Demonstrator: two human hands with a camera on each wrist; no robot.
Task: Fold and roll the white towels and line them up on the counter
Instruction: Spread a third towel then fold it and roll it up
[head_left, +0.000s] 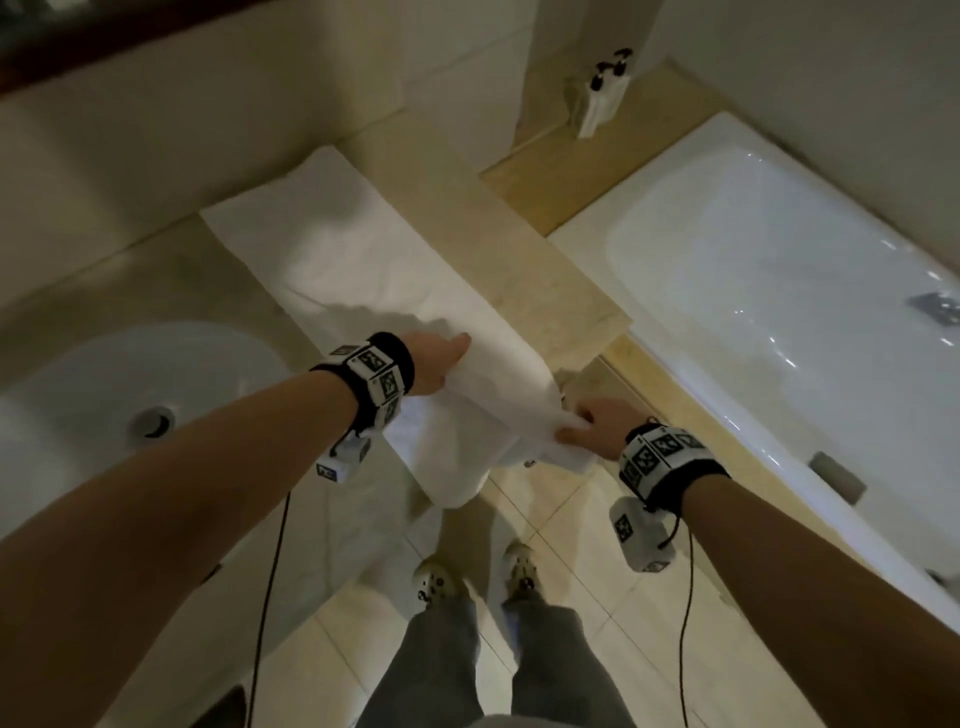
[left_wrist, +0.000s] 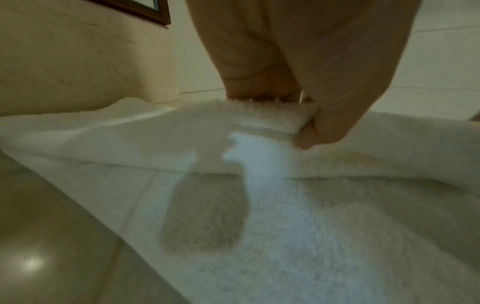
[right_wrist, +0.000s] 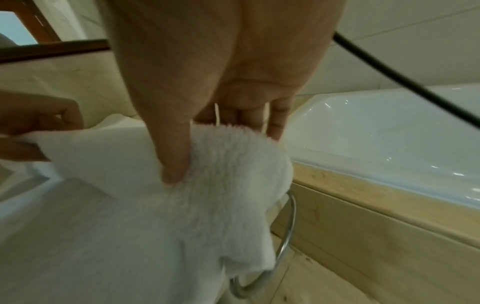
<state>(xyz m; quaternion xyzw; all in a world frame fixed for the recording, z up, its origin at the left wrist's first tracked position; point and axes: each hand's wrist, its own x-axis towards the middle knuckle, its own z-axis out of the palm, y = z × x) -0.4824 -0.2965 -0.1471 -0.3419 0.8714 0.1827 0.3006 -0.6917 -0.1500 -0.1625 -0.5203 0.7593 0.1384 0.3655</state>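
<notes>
A long white towel (head_left: 363, 270) lies stretched along the beige counter (head_left: 498, 244), its near end hanging over the counter's front edge. My left hand (head_left: 441, 364) pinches the towel's near edge between thumb and fingers (left_wrist: 306, 131). My right hand (head_left: 587, 423) pinches the other near corner (right_wrist: 182, 164) off the counter's end, so a fold of towel (right_wrist: 155, 226) sags between both hands. The left hand (right_wrist: 33, 131) also shows at the left of the right wrist view.
A white sink basin (head_left: 140, 395) is set in the counter at left. A white bathtub (head_left: 779, 291) runs along the right with a wooden surround (right_wrist: 363, 205). A chrome towel ring (right_wrist: 285, 236) hangs below the counter end. Dispenser bottles (head_left: 602, 98) stand at the back.
</notes>
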